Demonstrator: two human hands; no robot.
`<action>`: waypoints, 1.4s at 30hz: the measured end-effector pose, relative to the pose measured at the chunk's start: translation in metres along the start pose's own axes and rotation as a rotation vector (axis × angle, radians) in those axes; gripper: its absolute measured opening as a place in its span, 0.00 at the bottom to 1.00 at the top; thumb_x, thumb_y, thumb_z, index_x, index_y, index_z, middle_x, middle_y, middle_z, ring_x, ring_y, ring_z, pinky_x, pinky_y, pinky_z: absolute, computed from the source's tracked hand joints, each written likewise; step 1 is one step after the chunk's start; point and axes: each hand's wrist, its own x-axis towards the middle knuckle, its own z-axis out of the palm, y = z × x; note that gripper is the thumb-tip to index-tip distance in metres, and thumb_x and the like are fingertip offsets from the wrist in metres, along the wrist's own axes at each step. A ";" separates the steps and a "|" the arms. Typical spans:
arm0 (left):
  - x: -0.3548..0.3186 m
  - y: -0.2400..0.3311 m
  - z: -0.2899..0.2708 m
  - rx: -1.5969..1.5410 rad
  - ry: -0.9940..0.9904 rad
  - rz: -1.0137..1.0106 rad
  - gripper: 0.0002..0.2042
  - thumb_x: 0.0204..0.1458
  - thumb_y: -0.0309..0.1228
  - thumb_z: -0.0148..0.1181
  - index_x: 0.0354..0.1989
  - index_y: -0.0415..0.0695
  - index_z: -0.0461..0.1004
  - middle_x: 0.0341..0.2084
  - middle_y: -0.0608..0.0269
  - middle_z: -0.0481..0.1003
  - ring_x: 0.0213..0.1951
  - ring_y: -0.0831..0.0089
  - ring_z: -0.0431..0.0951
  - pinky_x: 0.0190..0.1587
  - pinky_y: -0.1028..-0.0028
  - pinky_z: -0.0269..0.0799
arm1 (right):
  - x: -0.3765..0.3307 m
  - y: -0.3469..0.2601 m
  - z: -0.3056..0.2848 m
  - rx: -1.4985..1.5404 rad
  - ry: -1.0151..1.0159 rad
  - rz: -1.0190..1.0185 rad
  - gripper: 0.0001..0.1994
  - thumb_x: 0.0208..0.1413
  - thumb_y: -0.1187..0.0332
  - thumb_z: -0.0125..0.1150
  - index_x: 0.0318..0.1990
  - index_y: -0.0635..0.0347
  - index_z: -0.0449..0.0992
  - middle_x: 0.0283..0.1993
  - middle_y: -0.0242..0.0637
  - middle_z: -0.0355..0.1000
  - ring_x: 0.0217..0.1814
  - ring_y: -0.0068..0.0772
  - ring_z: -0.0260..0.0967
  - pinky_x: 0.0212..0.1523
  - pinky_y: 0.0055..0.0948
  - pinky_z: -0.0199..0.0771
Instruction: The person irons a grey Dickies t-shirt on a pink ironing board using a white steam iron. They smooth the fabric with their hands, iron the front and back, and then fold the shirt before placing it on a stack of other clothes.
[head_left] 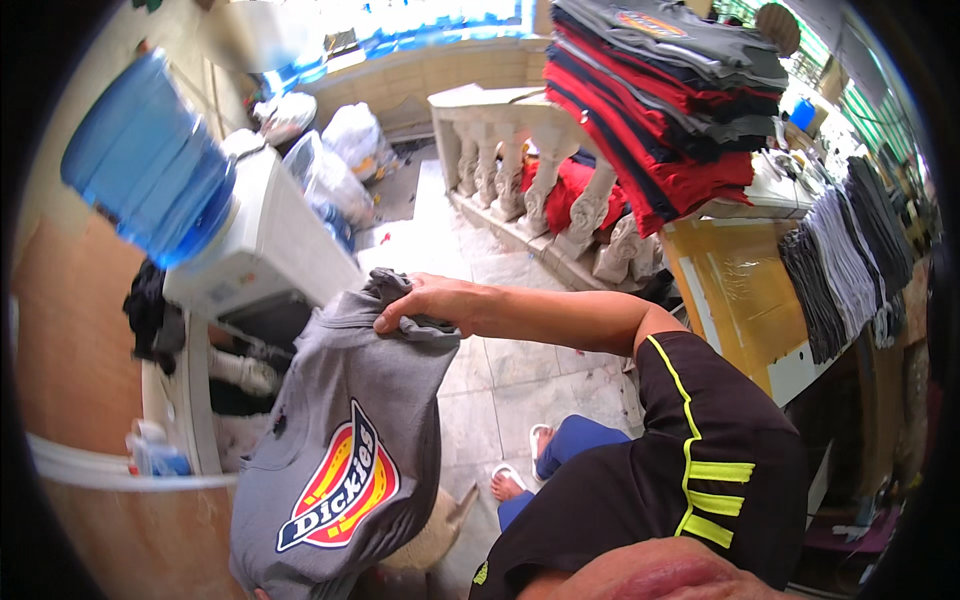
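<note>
One grey T-shirt (345, 440) with a shield-shaped print, pinched at its top edge in the closed right hand (425, 300) and hanging toward seven o'clock — likely light, limp, best gripped at collar or shoulder seams — left hand out of view.

Bright daylight glares overhead; fisheye bends the dark-vignetted edges.

Grey shirt (350, 440), red-yellow-navy emblem

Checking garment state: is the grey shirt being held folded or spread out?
Spread, not folded: the grey shirt hangs open from one hand, chest emblem fully visible.
</note>
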 end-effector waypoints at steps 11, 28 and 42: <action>0.129 0.097 0.216 -0.019 -0.796 0.312 0.23 0.52 0.37 0.65 0.53 0.36 0.72 0.49 0.52 0.72 0.48 0.64 0.74 0.51 0.68 0.71 | -0.196 -0.177 -0.028 -0.361 0.155 -0.680 0.14 0.53 0.69 0.59 0.45 0.64 0.80 0.46 0.39 0.78 0.47 0.29 0.75 0.51 0.27 0.76; -0.016 0.359 0.681 -0.007 -1.914 0.957 0.17 0.53 0.35 0.65 0.48 0.39 0.77 0.40 0.58 0.79 0.38 0.73 0.80 0.42 0.78 0.77 | -0.541 -0.192 0.210 -0.357 1.087 -1.085 0.19 0.62 0.60 0.58 0.55 0.62 0.73 0.54 0.38 0.75 0.53 0.31 0.75 0.56 0.30 0.76; -0.175 0.243 0.959 0.166 -2.462 0.118 0.17 0.48 0.32 0.70 0.44 0.36 0.77 0.34 0.59 0.80 0.31 0.75 0.81 0.34 0.76 0.80 | -0.398 -0.286 0.012 0.077 1.857 -0.681 0.21 0.48 0.57 0.69 0.45 0.60 0.78 0.43 0.38 0.77 0.40 0.31 0.76 0.49 0.33 0.75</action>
